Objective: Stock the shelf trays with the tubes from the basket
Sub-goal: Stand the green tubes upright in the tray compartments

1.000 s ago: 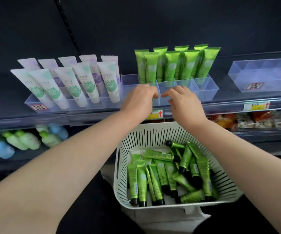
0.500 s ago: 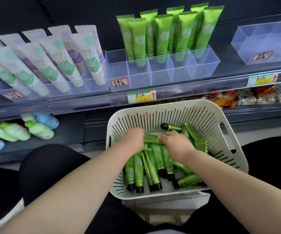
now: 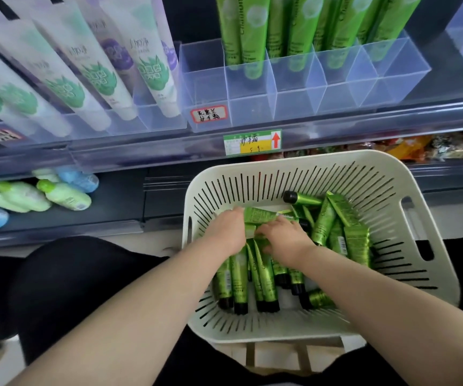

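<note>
Head view, lower centre: both hands down in the slotted white plastic basket [image 3: 419, 227]. Left hand [image 3: 226, 232] curled on a glossy green tube [image 3: 261, 214] lying crosswise; grip partly hidden. Right hand [image 3: 283, 239] lies flat, fingers spread over the tube pile [image 3: 255, 277], holding nothing that shows. Black-capped tubes fill the basket floor. Upper centre: clear rigid divided tray [image 3: 294, 90], front cells bare, upright green tubes [image 3: 252, 32] behind.

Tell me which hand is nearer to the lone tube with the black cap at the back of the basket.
Right. The right hand lies just below and left of that black-capped tube; the left hand is farther left, by the basket wall.
</note>
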`<action>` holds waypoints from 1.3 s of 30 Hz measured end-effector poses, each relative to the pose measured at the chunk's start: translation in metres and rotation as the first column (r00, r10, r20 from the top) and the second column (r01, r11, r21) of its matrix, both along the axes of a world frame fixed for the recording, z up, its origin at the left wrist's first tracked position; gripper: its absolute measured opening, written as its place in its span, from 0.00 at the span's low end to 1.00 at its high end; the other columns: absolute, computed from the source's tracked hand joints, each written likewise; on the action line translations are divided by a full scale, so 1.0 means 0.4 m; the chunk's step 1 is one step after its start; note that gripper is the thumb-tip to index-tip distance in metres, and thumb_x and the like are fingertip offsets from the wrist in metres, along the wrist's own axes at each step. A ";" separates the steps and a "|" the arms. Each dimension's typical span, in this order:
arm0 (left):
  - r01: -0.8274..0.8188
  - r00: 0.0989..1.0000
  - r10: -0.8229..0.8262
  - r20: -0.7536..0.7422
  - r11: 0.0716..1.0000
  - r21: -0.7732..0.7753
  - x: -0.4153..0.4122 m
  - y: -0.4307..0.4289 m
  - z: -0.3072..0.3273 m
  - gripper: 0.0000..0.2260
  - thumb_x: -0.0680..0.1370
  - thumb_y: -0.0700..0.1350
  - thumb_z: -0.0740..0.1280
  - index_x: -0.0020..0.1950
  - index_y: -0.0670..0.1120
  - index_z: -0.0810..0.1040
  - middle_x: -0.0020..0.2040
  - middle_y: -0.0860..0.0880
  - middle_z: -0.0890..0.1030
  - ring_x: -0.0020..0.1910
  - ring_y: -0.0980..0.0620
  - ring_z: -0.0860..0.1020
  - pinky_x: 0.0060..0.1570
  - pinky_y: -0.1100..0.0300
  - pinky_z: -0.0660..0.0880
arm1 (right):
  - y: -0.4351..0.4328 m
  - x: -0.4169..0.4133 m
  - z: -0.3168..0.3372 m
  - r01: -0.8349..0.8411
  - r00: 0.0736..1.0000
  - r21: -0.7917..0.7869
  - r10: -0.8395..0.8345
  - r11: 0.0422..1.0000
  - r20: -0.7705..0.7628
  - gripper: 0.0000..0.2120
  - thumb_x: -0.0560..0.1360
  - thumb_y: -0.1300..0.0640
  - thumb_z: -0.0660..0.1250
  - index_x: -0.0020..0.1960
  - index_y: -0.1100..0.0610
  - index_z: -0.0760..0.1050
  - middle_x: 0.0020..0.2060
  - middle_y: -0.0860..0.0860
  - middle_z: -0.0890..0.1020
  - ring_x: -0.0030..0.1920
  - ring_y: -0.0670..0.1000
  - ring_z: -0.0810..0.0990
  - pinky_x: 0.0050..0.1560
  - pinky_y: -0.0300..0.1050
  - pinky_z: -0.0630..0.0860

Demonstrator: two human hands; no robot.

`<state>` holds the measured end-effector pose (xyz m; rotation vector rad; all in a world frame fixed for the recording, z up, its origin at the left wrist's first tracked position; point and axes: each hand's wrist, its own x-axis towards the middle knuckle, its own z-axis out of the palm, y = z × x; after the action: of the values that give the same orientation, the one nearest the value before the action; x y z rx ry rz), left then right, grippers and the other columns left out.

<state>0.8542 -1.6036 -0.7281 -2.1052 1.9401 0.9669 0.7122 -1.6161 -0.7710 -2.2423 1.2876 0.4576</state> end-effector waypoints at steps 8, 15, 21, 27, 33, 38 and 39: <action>0.011 0.999 -0.012 0.032 0.999 0.031 -0.016 -0.005 -0.028 0.18 0.76 0.31 0.60 0.64 0.44 0.73 0.48 0.50 0.74 0.53 0.47 0.76 0.61 0.47 0.72 | -0.013 -0.078 0.114 0.186 0.955 0.184 -0.221 0.965 0.195 0.11 0.74 0.53 0.70 0.55 0.52 0.74 0.51 0.50 0.78 0.52 0.51 0.76 0.50 0.44 0.73; 0.015 0.995 -0.026 0.096 0.993 0.113 -0.059 -0.002 -0.067 0.18 0.76 0.30 0.61 0.63 0.42 0.76 0.59 0.43 0.77 0.54 0.46 0.78 0.53 0.55 0.77 | -0.026 -0.163 0.222 0.301 0.891 -0.066 -0.256 0.951 0.376 0.07 0.76 0.55 0.67 0.53 0.53 0.79 0.43 0.45 0.77 0.45 0.49 0.76 0.45 0.41 0.69; 0.026 0.992 -0.036 0.123 0.996 0.081 -0.085 0.023 -0.083 0.15 0.75 0.28 0.60 0.58 0.41 0.78 0.60 0.41 0.77 0.54 0.46 0.79 0.53 0.56 0.77 | -0.002 -0.181 0.178 0.350 0.868 -0.195 -0.239 0.916 0.436 0.08 0.76 0.56 0.67 0.54 0.53 0.80 0.44 0.46 0.74 0.51 0.53 0.75 0.48 0.46 0.72; -0.021 0.998 0.013 0.064 0.991 0.136 -0.062 0.007 -0.063 0.09 0.78 0.40 0.68 0.58 0.43 0.80 0.46 0.49 0.76 0.42 0.52 0.75 0.42 0.62 0.71 | -0.002 -0.172 0.177 0.343 0.869 -0.197 -0.231 0.918 0.438 0.08 0.77 0.55 0.66 0.55 0.53 0.80 0.45 0.46 0.73 0.48 0.52 0.77 0.46 0.44 0.72; -0.040 0.997 0.033 -0.075 0.995 -0.095 -0.042 0.036 0.031 0.07 0.80 0.41 0.65 0.55 0.46 0.81 0.53 0.49 0.81 0.48 0.52 0.76 0.50 0.61 0.72 | 0.016 -0.164 0.228 0.340 0.856 -0.236 -0.195 0.910 0.479 0.08 0.77 0.55 0.65 0.54 0.51 0.80 0.44 0.44 0.72 0.46 0.49 0.76 0.46 0.48 0.75; -0.053 0.996 0.022 -0.086 0.921 -0.385 -0.031 0.031 0.194 0.06 0.80 0.44 0.63 0.51 0.49 0.80 0.48 0.52 0.81 0.45 0.52 0.76 0.46 0.58 0.72 | 0.019 -0.160 0.321 0.368 0.836 -0.321 -0.160 0.872 0.524 0.08 0.77 0.55 0.65 0.54 0.50 0.79 0.48 0.47 0.77 0.49 0.51 0.78 0.48 0.50 0.76; -0.063 0.995 0.024 -0.093 0.896 -0.440 -0.026 0.028 0.233 0.06 0.80 0.44 0.64 0.52 0.50 0.80 0.48 0.52 0.82 0.46 0.51 0.77 0.47 0.57 0.73 | 0.018 -0.159 0.345 0.372 0.833 -0.342 -0.149 0.863 0.532 0.08 0.77 0.55 0.64 0.54 0.50 0.79 0.49 0.47 0.77 0.50 0.51 0.78 0.47 0.51 0.76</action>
<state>0.8438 -1.5926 -0.6350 -2.3781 2.3507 0.6744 0.6484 -1.6091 -0.6329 -2.2437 1.4834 -0.5377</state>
